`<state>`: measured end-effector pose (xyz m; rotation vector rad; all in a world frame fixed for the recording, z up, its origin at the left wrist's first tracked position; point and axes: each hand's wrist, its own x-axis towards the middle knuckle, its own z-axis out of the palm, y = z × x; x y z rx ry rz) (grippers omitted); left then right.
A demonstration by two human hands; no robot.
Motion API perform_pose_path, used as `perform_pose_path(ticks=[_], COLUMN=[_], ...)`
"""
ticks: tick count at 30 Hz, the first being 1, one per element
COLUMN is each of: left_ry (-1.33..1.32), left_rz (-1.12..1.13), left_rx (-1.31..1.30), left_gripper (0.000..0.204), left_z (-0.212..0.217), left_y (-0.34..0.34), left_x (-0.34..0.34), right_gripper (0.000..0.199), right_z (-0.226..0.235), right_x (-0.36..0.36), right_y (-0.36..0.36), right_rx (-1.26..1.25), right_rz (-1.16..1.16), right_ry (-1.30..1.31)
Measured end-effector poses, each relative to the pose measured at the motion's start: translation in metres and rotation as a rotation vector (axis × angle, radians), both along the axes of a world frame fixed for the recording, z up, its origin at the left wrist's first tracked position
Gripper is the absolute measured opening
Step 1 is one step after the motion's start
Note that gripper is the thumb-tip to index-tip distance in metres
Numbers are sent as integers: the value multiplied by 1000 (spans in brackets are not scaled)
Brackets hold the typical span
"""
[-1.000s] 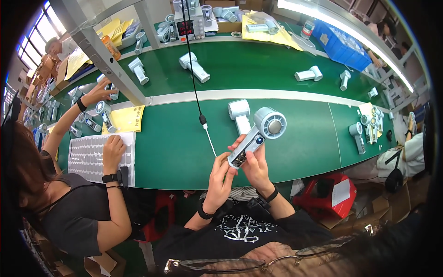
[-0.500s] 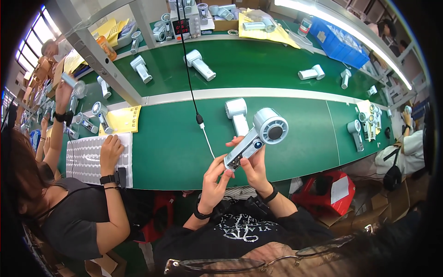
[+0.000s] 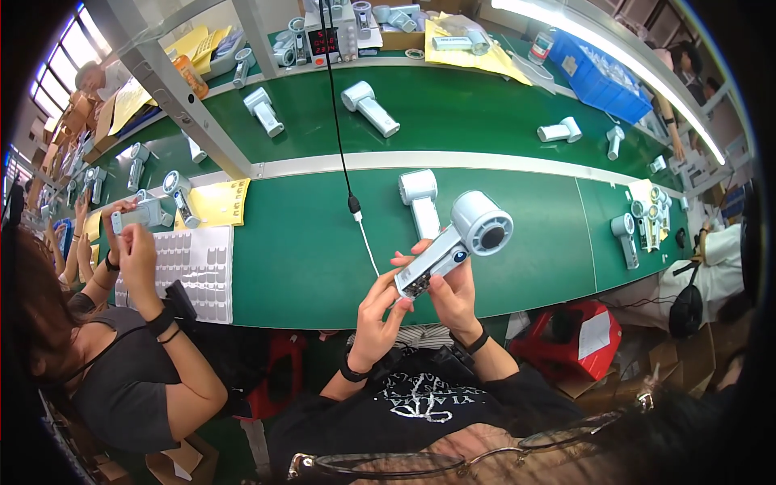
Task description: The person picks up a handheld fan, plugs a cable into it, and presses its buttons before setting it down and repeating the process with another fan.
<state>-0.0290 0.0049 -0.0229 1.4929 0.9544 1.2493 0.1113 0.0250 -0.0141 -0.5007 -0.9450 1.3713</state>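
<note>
I hold a white hair-dryer-shaped device (image 3: 457, 241) above the near edge of the green table (image 3: 307, 267); its round head with a dark centre points up and right. My right hand (image 3: 449, 291) grips the handle from below and behind. The fingertips of my left hand (image 3: 378, 311) touch the open bottom end of the handle. A second white device (image 3: 420, 202) lies on the table just behind it. A black cable with a white plug end (image 3: 356, 212) hangs down to the left of my hands.
A person on my left holds another white device (image 3: 137, 217) over a white sheet of small parts (image 3: 190, 271) beside a yellow paper (image 3: 218, 202). More white devices (image 3: 368, 105) lie on the far belt, a blue bin (image 3: 602, 77) at the back right. Red stool (image 3: 570, 335) stands under the table.
I have lifted the device slightly and tilted its head more upward to the right. The person on my left has raised both hands to hold a device.
</note>
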Motion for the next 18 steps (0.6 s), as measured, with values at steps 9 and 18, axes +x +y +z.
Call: perform_pose_path(ticks=[9,18], left_ry=[-98,-150], left_rz=[17,-170], left_rx=[23,-15], left_gripper=[14,15], left_z=[-7,-11], left_y=[4,10], left_x=[-3,-21], right_gripper=[85,95], right_z=[-8,22], right_x=[29,93], right_y=[4,30], right_rx=[13,326], right_rz=[-11,-212], right_ry=[-275,-841])
